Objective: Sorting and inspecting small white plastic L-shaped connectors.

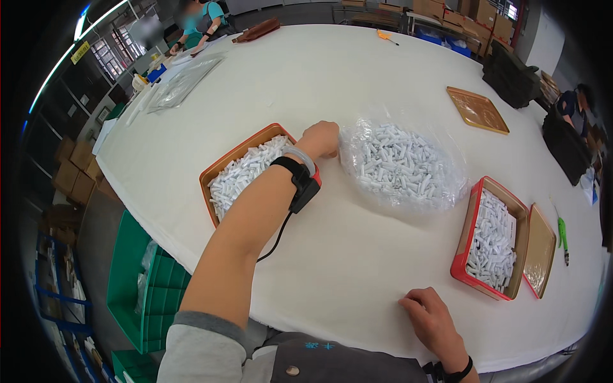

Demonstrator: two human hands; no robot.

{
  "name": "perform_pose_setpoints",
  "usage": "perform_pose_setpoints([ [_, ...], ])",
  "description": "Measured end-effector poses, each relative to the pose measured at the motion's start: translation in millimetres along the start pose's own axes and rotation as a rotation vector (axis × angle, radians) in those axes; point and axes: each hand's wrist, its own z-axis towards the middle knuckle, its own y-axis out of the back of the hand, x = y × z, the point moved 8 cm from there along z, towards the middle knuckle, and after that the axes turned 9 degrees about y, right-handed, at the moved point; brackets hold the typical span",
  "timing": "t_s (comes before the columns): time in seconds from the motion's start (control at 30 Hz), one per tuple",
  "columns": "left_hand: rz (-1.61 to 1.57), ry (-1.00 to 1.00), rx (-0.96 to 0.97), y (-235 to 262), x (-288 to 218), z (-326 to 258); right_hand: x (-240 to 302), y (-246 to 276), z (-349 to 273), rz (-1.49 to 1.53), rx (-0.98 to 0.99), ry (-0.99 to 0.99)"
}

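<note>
My left hand (321, 138) is closed over the table, between a red tin and a clear plastic bag; whatever its fingers hold, if anything, is hidden. The red tin (271, 129), gold inside, is full of small white tube-shaped pieces (246, 171), and my left wrist crosses its right side. Just right of my fingers lies the open clear bag (450, 191), heaped with the same kind of white pieces (402, 163). My right hand (431, 316) rests on the near part of the table, fingers curled in, with nothing seen in them.
Another red tin (458, 265) with white pieces stands at the right, beside a gold lid (541, 255) and a green-handled tool (562, 236). A gold tray-like lid (479, 110) lies farther back. Green crates (159, 306) stand below the left edge. A person (204, 25) sits across the table.
</note>
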Motion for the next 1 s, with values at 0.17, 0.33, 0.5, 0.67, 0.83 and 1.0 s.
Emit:
perform_pose_setpoints([
  [0.17,-0.071,-0.050,-0.097,-9,19,31,12,98,-12,-0.251,-0.441,0.077],
  [0.33,-0.286,-0.018,-0.087,29,32,-11,-27,176,-32,-0.379,-0.847,-0.074],
  [0.5,-0.661,-0.369,0.097,95,-109,-113,-96,192,-69,-0.146,-0.930,-0.247],
  [0.67,-0.959,-0.700,0.534,90,-246,-190,-120,186,-91,-0.129,-1.022,-0.300],
  [0.83,-0.923,-0.910,0.437,96,-289,-206,-144,178,-116,-0.046,-1.118,-0.370],
  [1.0,-0.859,-0.728,0.259,151,-181,-162,-161,181,-133,0.065,-1.196,-0.396],
])
